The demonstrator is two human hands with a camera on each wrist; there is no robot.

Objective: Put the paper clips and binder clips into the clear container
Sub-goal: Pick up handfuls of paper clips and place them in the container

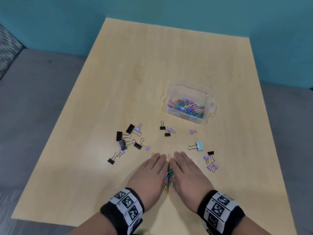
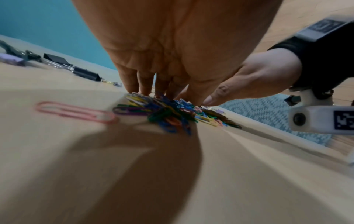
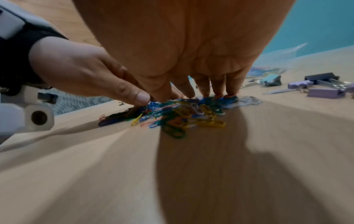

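Observation:
A heap of coloured paper clips [image 1: 169, 175] lies near the table's front, squeezed between my two hands. My left hand [image 1: 150, 172] and right hand [image 1: 188, 170] stand on edge with straight fingers, palms facing each other and pressing the heap from both sides. In the left wrist view, the left fingers [image 2: 143, 84] touch the heap [image 2: 168, 115], and a pink paper clip [image 2: 76, 112] lies loose beside it. The right fingers [image 3: 216, 86] touch the heap [image 3: 182, 116] from the other side. The clear container [image 1: 211, 106] stands further back on the right, partly filled with paper clips.
Black and purple binder clips [image 1: 128, 138] lie scattered to the left of my hands. More lie to the right [image 1: 210, 160], with a teal one [image 1: 199, 146]. A few sit between hands and container [image 1: 165, 129]. The tan table [image 1: 152, 65] ends at a grey floor.

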